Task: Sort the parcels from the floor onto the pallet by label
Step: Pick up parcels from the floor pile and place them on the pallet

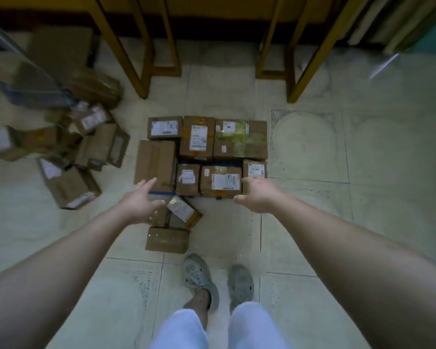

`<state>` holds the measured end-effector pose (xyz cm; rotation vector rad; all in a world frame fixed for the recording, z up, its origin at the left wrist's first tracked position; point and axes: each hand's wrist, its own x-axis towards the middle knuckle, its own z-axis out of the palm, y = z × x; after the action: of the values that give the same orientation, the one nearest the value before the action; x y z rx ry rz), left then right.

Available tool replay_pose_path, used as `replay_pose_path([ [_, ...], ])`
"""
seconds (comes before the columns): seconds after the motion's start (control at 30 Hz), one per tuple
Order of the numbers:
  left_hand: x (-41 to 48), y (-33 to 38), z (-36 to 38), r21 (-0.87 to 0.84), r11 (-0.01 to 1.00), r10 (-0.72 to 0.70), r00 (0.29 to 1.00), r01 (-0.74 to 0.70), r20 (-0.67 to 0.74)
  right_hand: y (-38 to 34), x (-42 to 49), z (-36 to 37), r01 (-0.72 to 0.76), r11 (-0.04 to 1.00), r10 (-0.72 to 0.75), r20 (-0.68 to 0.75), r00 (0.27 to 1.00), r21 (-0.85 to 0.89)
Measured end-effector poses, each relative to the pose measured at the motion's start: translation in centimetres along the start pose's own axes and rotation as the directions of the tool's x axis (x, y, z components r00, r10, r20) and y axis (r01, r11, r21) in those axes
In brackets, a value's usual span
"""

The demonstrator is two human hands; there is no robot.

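Both grips wide, left hand (139, 205), right hand (258, 196), pale tiled floor (312, 235), possibly blue pallet (161, 193) under parcels (198, 137)

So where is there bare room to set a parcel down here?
Bare floor tiles lie right of the packed block of parcels, and between it and the table legs behind. Crowded: the jumbled pile at left, and the small boxes under the left hand.

Seven parcels (198, 139) on the pallet (207, 162) (labels mostly up), two hands (139, 205)
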<state>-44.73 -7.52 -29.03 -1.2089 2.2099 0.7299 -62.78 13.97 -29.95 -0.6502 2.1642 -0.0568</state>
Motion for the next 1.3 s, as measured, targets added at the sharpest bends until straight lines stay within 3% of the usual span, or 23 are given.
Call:
replay_pose_path([
  [0.13, -6.6, -3.0, -6.9, 0.011, 0.999, -0.049, 0.989, 0.051, -0.139, -6.0, -4.1, -5.4, 0.144, 0.978, -0.141, 0.037, 0.989, -0.151],
  [0.33, -14.1, -9.1, -17.0, -0.023, 0.999, -0.037, 0.96, 0.032, -0.277, -15.4, -10.9, -11.3, 0.301, 0.932, -0.339, -0.184, 0.923, -0.204],
  [0.6, -18.1, -20.9, -26.4, -0.125, 0.991, -0.018, 0.901, -0.041, -0.433, -30.6, -15.9, -11.8, 0.336, 0.861, -0.443, -0.236, 0.865, -0.383],
  [0.93, -18.9, -39.5, -37.2, -0.188, 0.975, 0.006, 0.862, -0.117, -0.507, -51.4, -20.1, -7.2, 0.359, 0.811, -0.516, -0.278, 0.81, -0.462],
  [1.3, -14.2, -47.9, -42.6, -0.246, 0.964, -0.024, 0.884, -0.104, -0.466, -64.0, -15.5, -5.1, 0.394, 0.778, -0.546, -0.217, 0.809, -0.489],
])
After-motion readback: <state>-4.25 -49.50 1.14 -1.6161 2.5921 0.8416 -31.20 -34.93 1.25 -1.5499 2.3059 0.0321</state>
